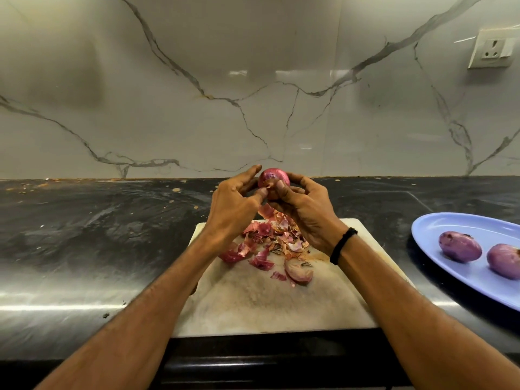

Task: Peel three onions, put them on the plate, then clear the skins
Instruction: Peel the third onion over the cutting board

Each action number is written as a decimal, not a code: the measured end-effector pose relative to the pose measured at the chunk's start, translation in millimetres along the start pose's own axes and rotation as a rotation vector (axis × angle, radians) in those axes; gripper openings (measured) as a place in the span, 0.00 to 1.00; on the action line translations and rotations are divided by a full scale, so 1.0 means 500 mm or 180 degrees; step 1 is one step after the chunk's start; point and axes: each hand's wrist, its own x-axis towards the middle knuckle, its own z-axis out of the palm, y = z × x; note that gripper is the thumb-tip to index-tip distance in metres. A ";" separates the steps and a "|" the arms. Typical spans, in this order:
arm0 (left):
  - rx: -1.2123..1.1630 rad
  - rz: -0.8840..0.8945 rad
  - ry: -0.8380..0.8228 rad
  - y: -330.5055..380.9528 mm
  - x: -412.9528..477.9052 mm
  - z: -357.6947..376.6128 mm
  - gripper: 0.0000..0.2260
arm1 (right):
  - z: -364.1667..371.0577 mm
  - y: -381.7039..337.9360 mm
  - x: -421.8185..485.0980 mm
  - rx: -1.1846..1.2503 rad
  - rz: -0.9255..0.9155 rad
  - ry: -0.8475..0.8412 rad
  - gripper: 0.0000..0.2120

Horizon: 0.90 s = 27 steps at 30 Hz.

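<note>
While held over the 12 o'clock edge of the cutting board [267,305], the onion [273,178] sits cupped in the curled right hand [306,209]. The left hand [233,209] pinches it too, apparently at a loose flap. Shed skins [267,243] are piled on the board. At 3 o'clock, the plate [455,220] carries two peeled onions [460,246].

Held onion [273,178]: only the top dome shows. The underside and near face are covered by your right hand [306,212] and left hand [236,209]. Whether your left thumb pinches a flake of skin or only presses on it is too small to tell.

Plate [461,223]: cut off by the right frame edge.

Outer onion [503,260] on it: right side clipped by the same edge.

Cutting board [253,299]: far edge partly hidden behind your hands and the skins [261,243]; left edge crossed by your left forearm.

Wall socket [491,49]: right side runs out of frame.
</note>
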 end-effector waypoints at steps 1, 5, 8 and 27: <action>-0.0044 -0.0020 0.0024 -0.001 0.001 0.000 0.24 | -0.001 0.001 0.001 0.0011 -0.0019 -0.0020 0.25; -0.0033 -0.0076 0.0065 -0.005 0.004 0.000 0.22 | -0.003 0.012 0.004 -0.0144 -0.0097 -0.0003 0.16; -0.0125 -0.0172 -0.0010 -0.003 0.005 0.001 0.22 | -0.003 0.020 0.006 -0.0402 -0.0128 0.0004 0.15; -0.0262 -0.0027 0.0275 0.016 -0.005 -0.008 0.18 | -0.007 0.049 0.013 -0.3076 -0.2865 0.0849 0.07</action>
